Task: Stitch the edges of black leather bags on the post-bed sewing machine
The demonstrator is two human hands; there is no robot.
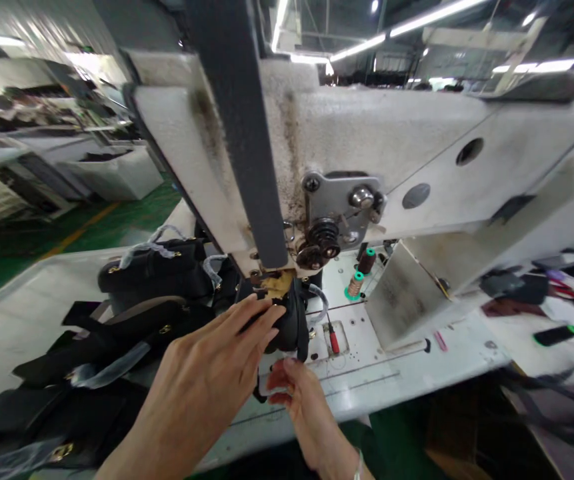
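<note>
A black bag (pixel 291 325) sits under the head of a large, stained white sewing machine (pixel 397 147). My left hand (pixel 217 357) lies over the bag's left side, its fingers stretched out and resting on it. At the bag's near edge, my right hand (pixel 301 400) has its thumb and fingers curled round a pale, plastic-looking strip that seems to belong to the bag; the fingers partly hide the strip. Tan material (pixel 277 285) shows by the presser area just beyond my left fingertips. The needle itself is hidden.
Several black bags (pixel 151 273) with plastic-wrapped handles crowd the left. A red-handled screwdriver (pixel 334 341) lies right of the work. Behind stand a tan thread spool (pixel 355 285) and a dark spool (pixel 367 261). Another dark spool (pixel 557 335) lies far right.
</note>
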